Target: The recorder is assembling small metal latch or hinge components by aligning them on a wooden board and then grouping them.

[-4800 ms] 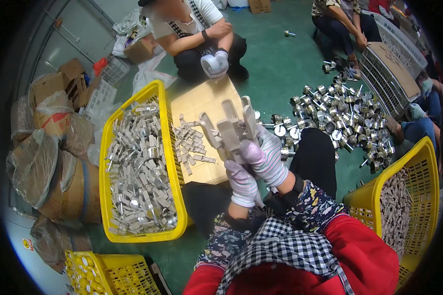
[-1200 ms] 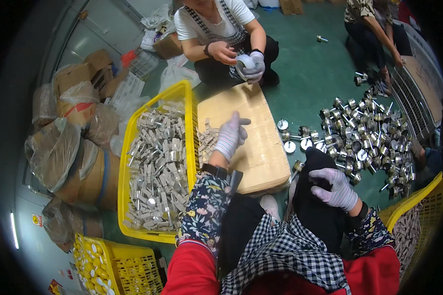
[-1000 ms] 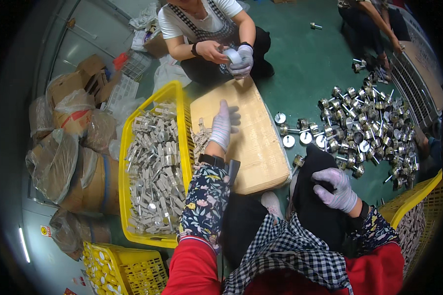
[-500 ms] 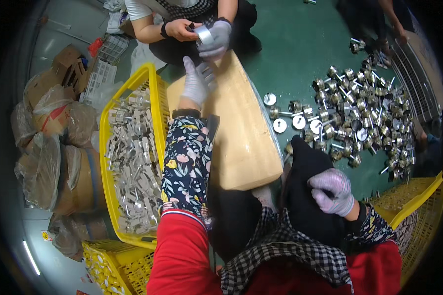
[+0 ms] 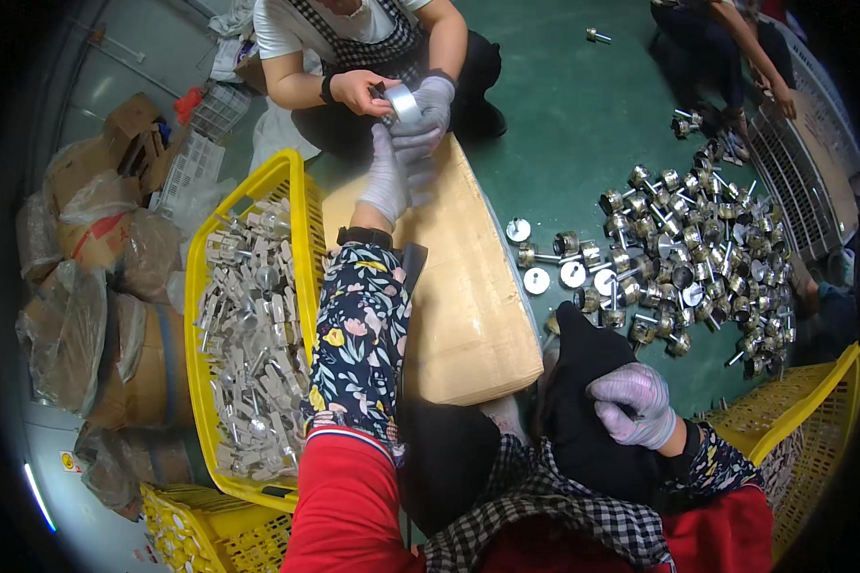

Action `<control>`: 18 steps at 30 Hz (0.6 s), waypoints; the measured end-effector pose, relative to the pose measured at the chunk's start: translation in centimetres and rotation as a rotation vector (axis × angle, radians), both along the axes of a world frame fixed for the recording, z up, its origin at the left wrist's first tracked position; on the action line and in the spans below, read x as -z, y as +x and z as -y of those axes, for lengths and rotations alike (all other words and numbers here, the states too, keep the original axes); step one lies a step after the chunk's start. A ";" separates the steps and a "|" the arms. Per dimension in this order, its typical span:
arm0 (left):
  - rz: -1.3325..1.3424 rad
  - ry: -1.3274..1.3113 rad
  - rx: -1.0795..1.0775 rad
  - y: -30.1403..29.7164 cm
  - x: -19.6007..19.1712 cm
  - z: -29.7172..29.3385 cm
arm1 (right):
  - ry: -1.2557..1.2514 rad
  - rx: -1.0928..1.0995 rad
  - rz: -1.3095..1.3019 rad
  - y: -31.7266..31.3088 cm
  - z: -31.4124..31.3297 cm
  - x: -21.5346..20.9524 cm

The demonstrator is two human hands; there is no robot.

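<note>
The yellow crate at nine o'clock is heaped with grey metal parts, a second yellow basket sitting at four o'clock. Left hand, gloved fingers extended together, reaches at twelve o'clock toward the round metal piece in a co-worker's hands; it looks hard, weighty and smooth, best gripped around its rim. Right hand rests curled on the knee, holding nothing visible.

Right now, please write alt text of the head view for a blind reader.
A gloved left hand reaches over a cardboard box toward a co-worker's hands. The gloved right hand rests on a dark-clothed knee; a yellow crate holds metal parts.
</note>
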State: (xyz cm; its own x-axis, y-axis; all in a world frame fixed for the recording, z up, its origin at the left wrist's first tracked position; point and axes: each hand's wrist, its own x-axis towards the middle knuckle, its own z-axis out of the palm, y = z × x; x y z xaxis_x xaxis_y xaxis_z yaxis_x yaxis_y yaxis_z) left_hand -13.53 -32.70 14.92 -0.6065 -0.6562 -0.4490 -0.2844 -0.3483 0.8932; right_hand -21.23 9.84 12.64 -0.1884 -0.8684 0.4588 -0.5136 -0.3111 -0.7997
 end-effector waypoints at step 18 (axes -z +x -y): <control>0.088 0.016 -0.100 -1.6 1.5 -1.9 | -0.044 0.026 -0.015 0.3 -1.4 0.4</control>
